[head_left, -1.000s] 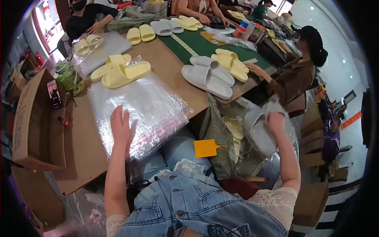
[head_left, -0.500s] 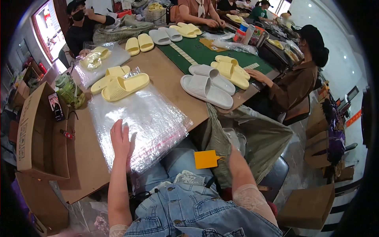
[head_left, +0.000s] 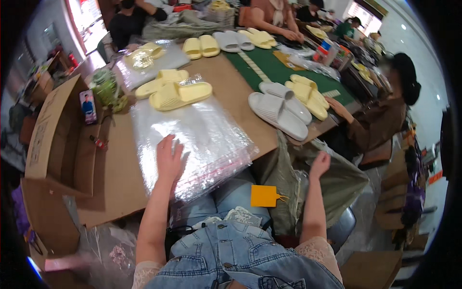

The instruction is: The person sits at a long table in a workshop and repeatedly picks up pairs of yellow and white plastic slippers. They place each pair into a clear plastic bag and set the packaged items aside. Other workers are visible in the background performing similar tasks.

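My left hand (head_left: pixel 169 161) lies flat, fingers apart, on a stack of clear plastic bags (head_left: pixel 197 130). Beyond it, a pair of yellow slides (head_left: pixel 180 95) rests on the far end of the stack. To the right, my right hand (head_left: pixel 320 164) is raised in front of the olive woven sack (head_left: pixel 339 188), its fingers curled closed; whether anything is in them is hidden. The sack hangs open off the table's edge, with clear plastic showing inside. A grey pair of slides (head_left: pixel 278 114) stands beyond it at the table edge, beside another yellow pair (head_left: pixel 308 98).
At left are an open cardboard box (head_left: pixel 41 139), a phone (head_left: pixel 88 107) propped up and a green-wrapped bottle (head_left: pixel 107 89). More slides (head_left: pixel 200 47) line the far side. A person in brown (head_left: pixel 385 125) sits at right, a hand on the table. An orange tag (head_left: pixel 263 196) hangs by my lap.
My right hand has come up out of the sack's opening, its fingers now visible. My left hand stays on the plastic bags. The whole view has shifted, so the table sits further right.
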